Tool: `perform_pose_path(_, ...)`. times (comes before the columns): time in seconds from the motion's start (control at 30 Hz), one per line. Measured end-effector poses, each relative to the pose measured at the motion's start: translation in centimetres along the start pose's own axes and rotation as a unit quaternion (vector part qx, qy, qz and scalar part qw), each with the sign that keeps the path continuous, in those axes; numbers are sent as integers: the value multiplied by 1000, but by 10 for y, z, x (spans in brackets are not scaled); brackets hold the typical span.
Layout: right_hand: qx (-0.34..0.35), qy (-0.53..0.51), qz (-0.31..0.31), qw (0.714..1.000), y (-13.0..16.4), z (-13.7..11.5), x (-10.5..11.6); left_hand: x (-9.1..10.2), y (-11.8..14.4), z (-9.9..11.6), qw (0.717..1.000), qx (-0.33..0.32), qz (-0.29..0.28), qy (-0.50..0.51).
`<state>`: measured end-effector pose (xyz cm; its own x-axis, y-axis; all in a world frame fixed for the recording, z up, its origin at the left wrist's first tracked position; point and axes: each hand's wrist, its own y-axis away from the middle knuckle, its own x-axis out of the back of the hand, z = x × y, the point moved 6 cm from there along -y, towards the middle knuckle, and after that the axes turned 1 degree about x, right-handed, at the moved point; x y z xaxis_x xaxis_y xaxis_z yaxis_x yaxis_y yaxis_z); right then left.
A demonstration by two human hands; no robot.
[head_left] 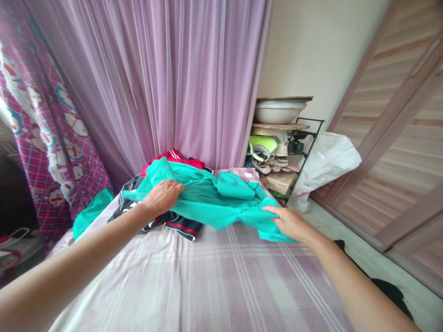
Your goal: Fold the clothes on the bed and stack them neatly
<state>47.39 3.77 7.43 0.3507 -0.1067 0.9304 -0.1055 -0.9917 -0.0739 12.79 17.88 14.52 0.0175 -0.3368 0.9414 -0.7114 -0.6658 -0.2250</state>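
A turquoise garment [200, 193] is stretched between my two hands over the far part of the bed; its exact kind is not clear. My left hand [164, 193] is closed on its left part, fingertips hidden by the hand's back. On the right, my right hand [285, 221] pinches the near right edge, where the cloth hangs in folds. Under and behind it lie a red garment with white stripes [175, 156] and a dark garment with red and white trim [185, 229]. More turquoise cloth [92, 212] lies at the bed's left edge.
The bed has a pale checked sheet [207, 286]. A purple curtain [207, 83] hangs behind it, a patterned magenta cloth [51, 138] to the left. At the right stand a shoe rack [308, 157] with a basin [280, 112], a white plastic bag [328, 157] and a wooden wardrobe [398, 161].
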Motion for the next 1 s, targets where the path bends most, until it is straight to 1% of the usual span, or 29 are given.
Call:
perform_pose_path(0.03, 12, -41, -24, 999, 8, 5, 3, 6, 13, 15, 1000, -9, -16, 6)
perform_pose_path(0.1, 33, -120, -95, 988, 27, 12, 3, 10, 41, 41, 998, -18, -52, 37)
perform_pose_path(0.17, 39, -160, -174, 971, 46, 13, -4, 1, 67, 55, 993, 2, -93, 67)
perform_pose_path(0.2, 41, -156, -214, 963, 54, 12, -10, -7, 78, 57, 989, 18, -119, 82)
perform_pose_path(0.27, 52, -120, -283, 950, 67, 6, -21, -25, 96, 56, 979, 50, -158, 114)
perform_pose_path(0.33, 61, -116, -319, 939, 72, -3, -29, -40, 107, 50, 972, 65, -170, 148)
perform_pose_path(0.37, 60, -131, -322, 936, 70, -7, -31, -45, 109, 47, 971, 68, -164, 160)
perform_pose_path(0.43, 57, -158, -301, 939, 60, -14, -33, -54, 111, 39, 972, 80, -144, 165)
perform_pose_path(0.47, 59, -153, -282, 945, 53, -17, -34, -58, 110, 34, 975, 89, -128, 159)
perform_pose_path(0.57, 60, -62, -186, 979, 25, -26, -38, -65, 103, 14, 985, 127, -31, 111)
perform_pose_path(0.6, 55, -27, -152, 987, 16, -31, -41, -69, 101, 6, 985, 145, -6, 91)
perform_pose_path(0.63, 52, 1, -123, 991, 9, -36, -44, -73, 98, -4, 984, 165, 6, 75)
perform_pose_path(0.67, 52, 21, -104, 993, 3, -42, -47, -79, 96, -13, 981, 183, 0, 63)
perform_pose_path(0.73, 64, 42, -88, 993, -6, -57, -55, -88, 91, -29, 977, 203, -44, 48)
perform_pose_path(0.8, 87, 48, -76, 992, -13, -71, -59, -87, 85, -34, 979, 184, -77, 31)
perform_pose_path(0.83, 99, 49, -66, 992, -17, -78, -60, -83, 83, -31, 983, 164, -80, 26)
perform_pose_path(0.87, 109, 50, -52, 991, -21, -85, -59, -77, 82, -23, 987, 138, -79, 25)
perform_pose_path(0.9, 117, 48, -37, 991, -26, -91, -57, -71, 83, -10, 991, 106, -77, 31)
perform_pose_path(0.93, 123, 46, -21, 991, -31, -98, -55, -67, 86, 7, 994, 67, -78, 44)
perform_pose_path(1.0, 137, 45, 4, 990, -42, -114, -53, -63, 100, 53, 991, -35, -103, 83)
